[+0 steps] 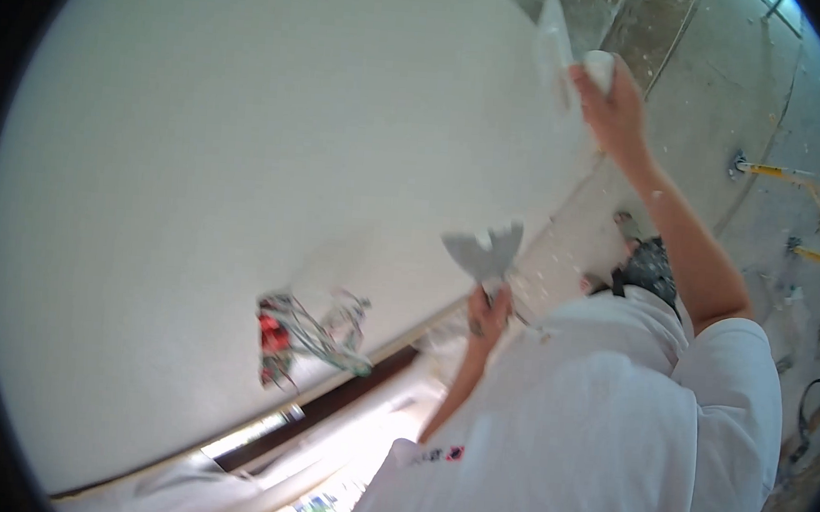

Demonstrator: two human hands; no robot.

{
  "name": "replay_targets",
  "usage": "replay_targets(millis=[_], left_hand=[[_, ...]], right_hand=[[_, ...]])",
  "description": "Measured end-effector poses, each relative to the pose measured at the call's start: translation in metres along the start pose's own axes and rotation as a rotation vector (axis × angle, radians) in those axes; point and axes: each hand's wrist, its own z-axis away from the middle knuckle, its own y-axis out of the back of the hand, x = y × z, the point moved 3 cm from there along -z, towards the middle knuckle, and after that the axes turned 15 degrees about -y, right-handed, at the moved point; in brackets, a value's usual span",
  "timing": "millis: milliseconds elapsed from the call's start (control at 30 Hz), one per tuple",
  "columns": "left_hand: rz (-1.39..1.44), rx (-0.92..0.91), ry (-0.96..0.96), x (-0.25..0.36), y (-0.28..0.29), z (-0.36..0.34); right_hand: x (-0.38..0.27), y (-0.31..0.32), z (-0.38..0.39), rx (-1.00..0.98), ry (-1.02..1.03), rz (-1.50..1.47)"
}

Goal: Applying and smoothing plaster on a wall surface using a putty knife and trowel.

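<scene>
A broad, smooth white wall (199, 146) fills the left and middle of the view. Low in front of me, my left hand (488, 316) is closed around the handle of a wide putty knife (482, 254). Its grey, fan-shaped blade points up and has pale material along its edge. My right hand (614, 109) reaches far up and grips the thick white handle of a trowel (555, 43). The trowel's pale blade is blurred and lies at or close to the wall's edge; contact cannot be made out.
A red electrical box (274, 337) with loose wires (329, 331) sits in the wall at lower left. Below it runs an opening edged with plastic sheeting (359, 443). Yellow-marked poles (768, 171) and a black strap (818, 408) are over the spattered concrete floor (705, 115).
</scene>
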Motion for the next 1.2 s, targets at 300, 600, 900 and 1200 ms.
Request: replay_targets(millis=[300,600,900,1200], left_hand=[[-0.377,0.148,-0.638,0.084,-0.010,-0.062],[-0.738,0.017,-1.110,0.111,0.002,-0.073],[-0.206,0.089,-0.573,0.085,0.027,-0.055],[0.686,-0.390,-0.030,0.110,0.018,-0.049]], right_hand=[[0.062,-0.005,0.144,-0.956,-1.270,-1.055],[0.047,-0.033,0.149,-1.182,-1.362,-1.245],[0.046,0.003,0.115,-0.616,-0.962,-1.148],[-0.011,0.038,0.071,-0.540,-0.286,-0.730]])
